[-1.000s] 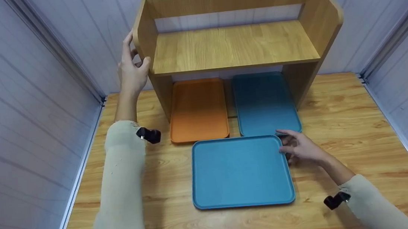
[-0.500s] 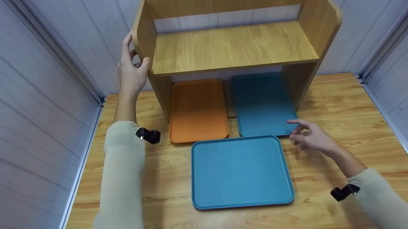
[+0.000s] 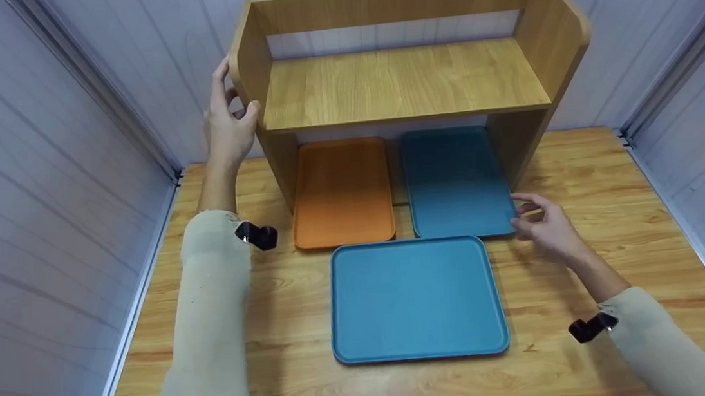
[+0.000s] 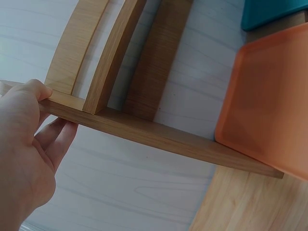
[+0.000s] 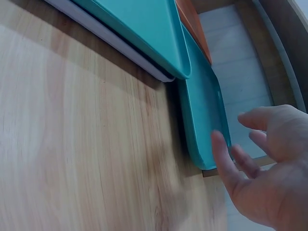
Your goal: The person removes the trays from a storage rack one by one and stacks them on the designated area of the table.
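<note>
Left hand point(image 3: 228, 124) fingers grasping shelf point(image 3: 406, 83) side — right hand point(image 3: 546, 229) fingers released beside teal tray point(image 3: 454, 182).

No readable text, label, brand, number or sign is showing in any view — nothing is printed on the trays, the wooden shelf, the table or the walls.

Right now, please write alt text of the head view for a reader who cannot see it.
A left hand grips the side of a wooden shelf while the right hand reaches a blue tray under it, beside an orange tray. A larger blue tray lies in front.
</note>
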